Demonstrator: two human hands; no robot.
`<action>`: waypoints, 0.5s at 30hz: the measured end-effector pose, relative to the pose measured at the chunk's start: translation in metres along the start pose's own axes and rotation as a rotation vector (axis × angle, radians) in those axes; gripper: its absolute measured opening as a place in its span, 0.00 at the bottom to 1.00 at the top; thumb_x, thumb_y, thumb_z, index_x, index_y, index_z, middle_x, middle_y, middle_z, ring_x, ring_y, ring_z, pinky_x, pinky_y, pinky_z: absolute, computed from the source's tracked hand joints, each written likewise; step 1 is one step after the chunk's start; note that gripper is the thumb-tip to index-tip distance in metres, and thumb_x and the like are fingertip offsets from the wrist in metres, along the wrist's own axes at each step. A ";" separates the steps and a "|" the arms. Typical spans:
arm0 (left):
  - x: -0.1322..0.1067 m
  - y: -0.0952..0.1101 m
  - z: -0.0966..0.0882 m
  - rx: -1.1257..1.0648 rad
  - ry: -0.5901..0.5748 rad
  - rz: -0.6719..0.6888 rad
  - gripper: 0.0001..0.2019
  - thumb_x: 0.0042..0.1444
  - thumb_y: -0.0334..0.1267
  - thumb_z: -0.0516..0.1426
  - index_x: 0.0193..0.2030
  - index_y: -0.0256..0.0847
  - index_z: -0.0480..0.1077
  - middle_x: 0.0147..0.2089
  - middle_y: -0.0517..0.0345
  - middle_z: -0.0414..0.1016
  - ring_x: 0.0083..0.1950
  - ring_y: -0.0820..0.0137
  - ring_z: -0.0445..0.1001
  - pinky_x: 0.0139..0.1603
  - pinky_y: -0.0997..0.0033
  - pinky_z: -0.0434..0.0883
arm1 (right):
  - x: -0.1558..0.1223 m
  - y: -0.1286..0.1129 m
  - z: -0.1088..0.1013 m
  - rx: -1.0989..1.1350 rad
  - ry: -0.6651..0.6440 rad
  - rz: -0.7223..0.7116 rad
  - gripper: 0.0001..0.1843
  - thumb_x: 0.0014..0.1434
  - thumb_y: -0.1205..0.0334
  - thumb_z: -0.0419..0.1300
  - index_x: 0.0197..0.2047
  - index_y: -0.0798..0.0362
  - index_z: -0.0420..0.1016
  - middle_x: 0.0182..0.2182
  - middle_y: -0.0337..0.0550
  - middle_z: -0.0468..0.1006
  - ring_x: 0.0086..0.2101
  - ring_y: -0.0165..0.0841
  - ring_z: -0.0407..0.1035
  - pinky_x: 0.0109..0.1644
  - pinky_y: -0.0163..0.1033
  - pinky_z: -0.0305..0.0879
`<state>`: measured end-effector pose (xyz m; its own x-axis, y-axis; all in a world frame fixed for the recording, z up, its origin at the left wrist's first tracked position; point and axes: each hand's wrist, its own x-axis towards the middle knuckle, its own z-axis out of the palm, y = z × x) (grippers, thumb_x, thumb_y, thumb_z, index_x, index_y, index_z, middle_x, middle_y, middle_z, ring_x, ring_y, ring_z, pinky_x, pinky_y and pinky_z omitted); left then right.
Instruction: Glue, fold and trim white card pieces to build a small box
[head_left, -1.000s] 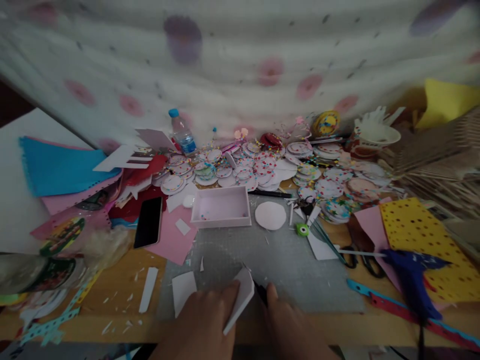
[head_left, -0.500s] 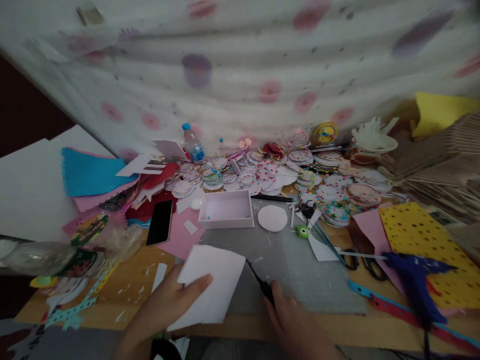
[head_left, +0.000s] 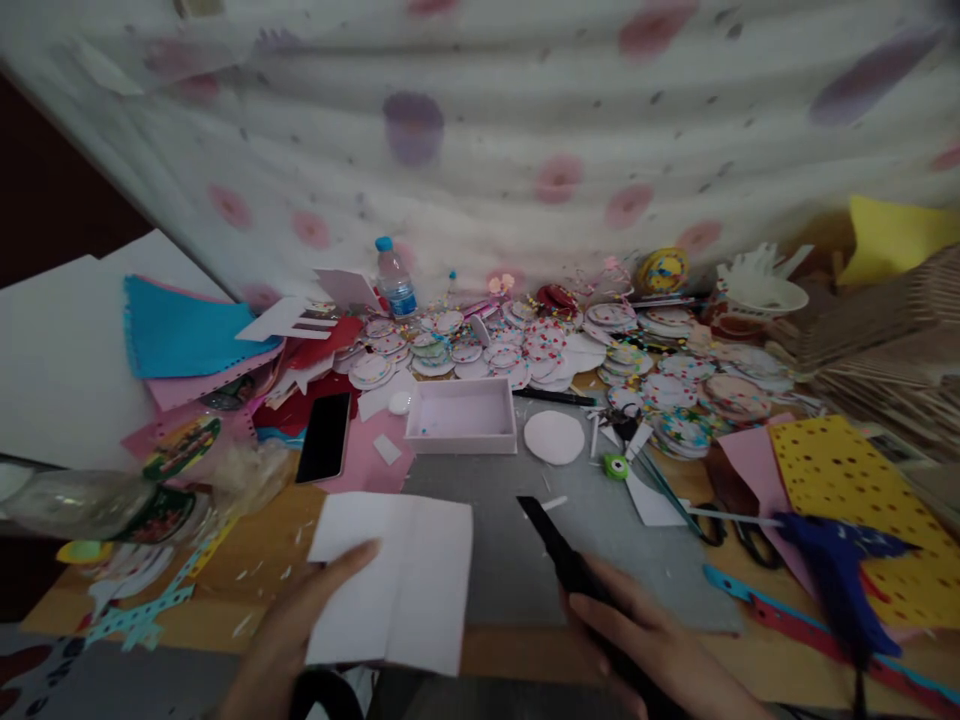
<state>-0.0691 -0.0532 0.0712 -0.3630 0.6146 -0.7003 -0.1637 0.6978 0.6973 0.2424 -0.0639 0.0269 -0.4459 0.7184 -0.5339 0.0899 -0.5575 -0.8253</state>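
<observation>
My left hand [head_left: 289,630] holds a white sheet of card [head_left: 397,580] by its left edge, thumb on top; the sheet lies nearly flat over the front edge of the grey cutting mat [head_left: 592,540]. My right hand [head_left: 660,655] is closed round a black craft knife [head_left: 562,555], whose tip points up and left over the mat. A shallow pink box [head_left: 461,416] and a white card disc [head_left: 553,437] lie beyond on the mat.
A black phone [head_left: 325,437] lies left of the box. Several decorated round discs [head_left: 540,345] and a water bottle [head_left: 394,278] crowd the back. Scissors [head_left: 720,520], a blue glue gun [head_left: 832,560] and yellow dotted paper [head_left: 847,480] lie at the right; blue and pink sheets [head_left: 180,340] at left.
The white sheet has turned from edge-on to flat and moved left and down. My right hand has lifted the knife, which now shows longer over the mat.
</observation>
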 end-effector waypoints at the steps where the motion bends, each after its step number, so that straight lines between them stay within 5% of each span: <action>1: 0.002 -0.002 0.013 0.018 -0.098 -0.014 0.19 0.39 0.44 0.69 0.35 0.35 0.73 0.30 0.50 0.81 0.32 0.58 0.79 0.31 0.65 0.76 | -0.001 -0.005 0.001 0.042 -0.030 -0.012 0.24 0.56 0.37 0.56 0.35 0.52 0.64 0.19 0.28 0.65 0.11 0.18 0.53 0.12 0.24 0.50; 3: 0.008 -0.006 0.044 0.022 -0.192 0.109 0.21 0.39 0.47 0.69 0.37 0.35 0.72 0.34 0.49 0.81 0.35 0.60 0.79 0.34 0.67 0.75 | -0.003 -0.013 0.002 0.142 -0.077 -0.016 0.23 0.55 0.38 0.58 0.33 0.52 0.63 0.18 0.28 0.64 0.10 0.17 0.51 0.11 0.23 0.48; 6: 0.017 -0.014 0.084 0.091 -0.299 0.343 0.28 0.47 0.49 0.64 0.52 0.36 0.66 0.42 0.45 0.79 0.41 0.59 0.79 0.40 0.62 0.75 | -0.009 -0.019 0.005 0.319 -0.152 0.028 0.24 0.52 0.38 0.61 0.34 0.51 0.64 0.16 0.28 0.64 0.09 0.17 0.49 0.10 0.23 0.45; 8: 0.021 -0.018 0.096 0.161 -0.174 0.605 0.32 0.51 0.48 0.62 0.58 0.37 0.58 0.49 0.42 0.75 0.47 0.57 0.76 0.46 0.57 0.73 | -0.011 -0.020 0.007 0.399 -0.161 0.038 0.23 0.52 0.39 0.61 0.34 0.52 0.65 0.16 0.28 0.64 0.09 0.16 0.48 0.10 0.22 0.43; 12: 0.020 -0.019 0.081 0.429 0.170 1.219 0.20 0.58 0.37 0.57 0.57 0.43 0.62 0.57 0.47 0.68 0.60 0.60 0.65 0.60 0.54 0.63 | -0.010 -0.015 0.006 0.461 -0.155 0.008 0.20 0.55 0.42 0.60 0.35 0.52 0.66 0.17 0.29 0.64 0.09 0.15 0.47 0.10 0.21 0.44; 15: 0.018 -0.016 0.063 0.655 0.052 1.378 0.13 0.60 0.32 0.54 0.52 0.43 0.66 0.49 0.51 0.70 0.54 0.63 0.68 0.54 0.60 0.66 | -0.006 -0.008 -0.002 0.489 -0.078 -0.053 0.18 0.57 0.45 0.59 0.35 0.52 0.65 0.17 0.28 0.64 0.09 0.16 0.48 0.10 0.23 0.49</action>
<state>-0.0154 -0.0306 0.0377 0.0782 0.8980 0.4330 0.7350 -0.3454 0.5835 0.2463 -0.0625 0.0365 -0.5056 0.7279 -0.4631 -0.3542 -0.6646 -0.6579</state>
